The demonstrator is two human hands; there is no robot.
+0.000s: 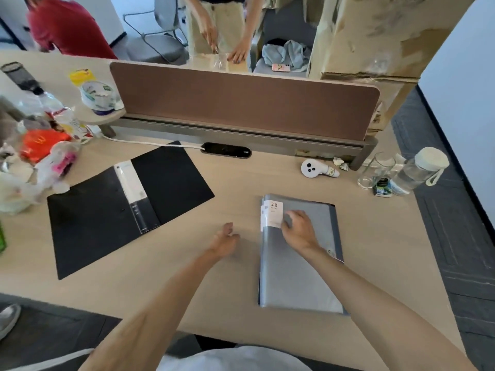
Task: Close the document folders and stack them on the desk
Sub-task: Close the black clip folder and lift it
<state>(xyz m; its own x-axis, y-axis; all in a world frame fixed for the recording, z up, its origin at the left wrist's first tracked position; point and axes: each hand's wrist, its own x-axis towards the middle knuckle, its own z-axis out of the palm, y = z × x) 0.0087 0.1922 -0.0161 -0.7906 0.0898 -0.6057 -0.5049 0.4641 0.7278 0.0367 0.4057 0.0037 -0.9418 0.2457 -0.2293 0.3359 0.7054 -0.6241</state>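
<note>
On the desk (pixel 375 250), a black folder (pixel 128 207) is lying open toward the left edge while closed grey folders (pixel 297 271) are sitting stacked nearer the right; your right hand (pixel 298 230) is pressing them, fingers curled, left hand (pixel 225 241) hovering loose, empty.

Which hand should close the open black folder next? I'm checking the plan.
Probably the left hand: it hovers free, open, nearer the black folder. The right hand rests on the closed grey folder.

Bright even light, wide-angle edge distortion.
</note>
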